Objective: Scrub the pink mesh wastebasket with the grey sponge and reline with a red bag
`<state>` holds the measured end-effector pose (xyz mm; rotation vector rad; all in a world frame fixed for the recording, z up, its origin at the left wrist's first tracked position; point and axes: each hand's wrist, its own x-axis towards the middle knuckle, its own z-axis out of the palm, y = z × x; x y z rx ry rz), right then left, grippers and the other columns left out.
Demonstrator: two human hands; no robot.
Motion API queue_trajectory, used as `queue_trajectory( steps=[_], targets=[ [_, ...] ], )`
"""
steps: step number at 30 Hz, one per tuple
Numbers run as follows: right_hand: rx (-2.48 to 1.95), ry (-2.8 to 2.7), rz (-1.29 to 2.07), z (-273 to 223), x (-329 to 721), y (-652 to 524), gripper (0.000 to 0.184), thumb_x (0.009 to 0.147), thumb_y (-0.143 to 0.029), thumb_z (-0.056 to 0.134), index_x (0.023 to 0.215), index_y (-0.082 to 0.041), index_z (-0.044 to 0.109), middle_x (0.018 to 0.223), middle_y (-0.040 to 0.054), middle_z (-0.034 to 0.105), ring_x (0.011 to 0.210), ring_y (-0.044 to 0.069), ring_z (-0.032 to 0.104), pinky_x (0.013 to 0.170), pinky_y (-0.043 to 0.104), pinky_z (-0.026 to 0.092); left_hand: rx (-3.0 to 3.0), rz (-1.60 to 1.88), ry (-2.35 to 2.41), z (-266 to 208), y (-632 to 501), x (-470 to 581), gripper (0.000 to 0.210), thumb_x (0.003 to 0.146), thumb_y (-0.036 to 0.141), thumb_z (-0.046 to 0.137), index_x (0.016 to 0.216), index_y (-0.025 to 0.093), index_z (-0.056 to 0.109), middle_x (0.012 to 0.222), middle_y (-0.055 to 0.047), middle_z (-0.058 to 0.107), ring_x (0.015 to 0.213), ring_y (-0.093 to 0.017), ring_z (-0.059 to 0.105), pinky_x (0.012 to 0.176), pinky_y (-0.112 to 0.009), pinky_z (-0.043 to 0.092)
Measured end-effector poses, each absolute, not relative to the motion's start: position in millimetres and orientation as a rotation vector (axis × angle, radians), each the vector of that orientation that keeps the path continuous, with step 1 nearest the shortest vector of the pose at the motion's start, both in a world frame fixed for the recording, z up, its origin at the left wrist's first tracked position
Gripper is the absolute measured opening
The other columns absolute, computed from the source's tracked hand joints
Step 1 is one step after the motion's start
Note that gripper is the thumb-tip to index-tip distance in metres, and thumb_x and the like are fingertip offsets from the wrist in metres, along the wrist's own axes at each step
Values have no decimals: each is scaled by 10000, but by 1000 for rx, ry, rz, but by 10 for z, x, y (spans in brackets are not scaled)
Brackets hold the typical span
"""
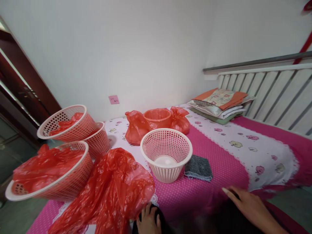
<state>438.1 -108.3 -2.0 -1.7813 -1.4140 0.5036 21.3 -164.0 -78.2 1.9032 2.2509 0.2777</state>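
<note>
At the bottom edge, my left hand [148, 220] lies on a dark-clothed knee, its fingers loosely bent and apart, holding nothing. Just beside it spreads a crumpled red plastic bag [117, 185]. My right hand [250, 204] rests over dark clothing at lower right, empty, with its fingers stretched out. A white mesh plastic basket [167, 169] stands upright on the bed, beyond both hands. Touching or close to its right side is a folded grey cloth [198, 167]. Neither hand touches the basket or the cloth.
Several pinkish baskets, including a front one [73, 178] holding red plastic, crowd the left. Behind the white basket sits a red-bag-wrapped basket [158, 118]. Folded bedding [219, 100] lies at back right by a radiator [273, 94]. A patterned pink sheet [226, 165] covers the bed.
</note>
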Motion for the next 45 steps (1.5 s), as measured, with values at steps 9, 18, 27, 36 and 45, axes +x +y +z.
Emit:
queue_trajectory(
  steps=[9,18,27,36,45],
  targets=[
    [-1369,-963,1143,879,3237,-497,937,740,-640,778,1474,-134,488,724,45,770,585,206,702,548,296,561,1848,226,2231,-801,-1630,150,453,929,177,455,1220,349,757,1504,-12,638,1436,-272,510,1155,-526,360],
    [-1179,-959,1264,1032,2904,-232,484,749,-476,777,1112,-185,644,525,-44,645,444,148,604,444,229,460,1877,191,2249,-749,-1658,149,442,935,168,473,1214,349,764,1500,-16,643,1419,-273,530,1129,-505,405],
    [-1158,-1099,1248,1130,3137,-257,586,758,-512,745,1205,-138,687,518,-67,597,404,118,488,425,238,374,1892,149,2289,-774,-1638,173,428,929,177,478,1190,344,773,1482,-25,658,1396,-276,558,1125,-520,408],
    [-1047,-1185,1205,1026,3171,-50,495,782,-483,746,1195,-211,739,893,48,806,720,222,721,673,327,559,1875,132,2316,-809,-1635,167,434,912,169,484,1166,350,787,1466,-17,672,1364,-276,586,1114,-518,421],
    [-1065,-1169,1145,929,3209,136,404,819,-493,731,1128,-236,773,965,47,813,814,234,731,799,367,590,1856,203,2335,-835,-1647,183,415,908,165,497,1141,344,791,1449,-19,682,1364,-275,581,1121,-510,407]
  ],
)
